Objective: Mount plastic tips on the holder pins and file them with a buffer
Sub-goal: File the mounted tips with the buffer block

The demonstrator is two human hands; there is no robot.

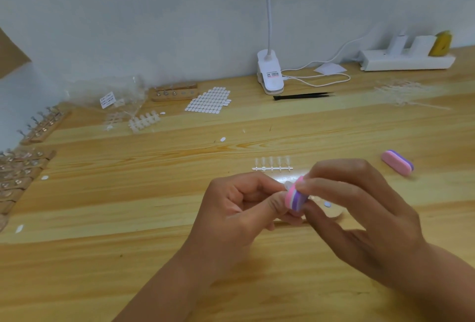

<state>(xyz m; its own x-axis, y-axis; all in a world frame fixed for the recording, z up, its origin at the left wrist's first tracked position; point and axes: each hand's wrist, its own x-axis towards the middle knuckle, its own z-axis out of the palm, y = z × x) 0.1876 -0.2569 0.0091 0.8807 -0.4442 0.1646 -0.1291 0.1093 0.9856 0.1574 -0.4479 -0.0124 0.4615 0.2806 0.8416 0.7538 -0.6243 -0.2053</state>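
My right hand (359, 208) pinches a small pink, white and purple buffer block (295, 197) between thumb and fingers. My left hand (239, 211) holds something small right against the buffer; a clear plastic tip (287, 183) peeks out there, mostly hidden by my fingers. A strip of clear tips (272, 164) lies on the wooden table just beyond my hands. A second pink and purple buffer (398, 162) rests to the right. Wooden holders with metal pins (20, 170) line the left edge, and another holder (174, 91) stands farther back.
A sheet of white adhesive tabs (209, 100), a white tip strip (144, 122) and plastic bags (120, 98) lie at the back left. A clip lamp (270, 74) with cable, black tweezers (303, 96) and a power strip (407, 60) stand near the wall. Loose tabs dot the table (128, 206).
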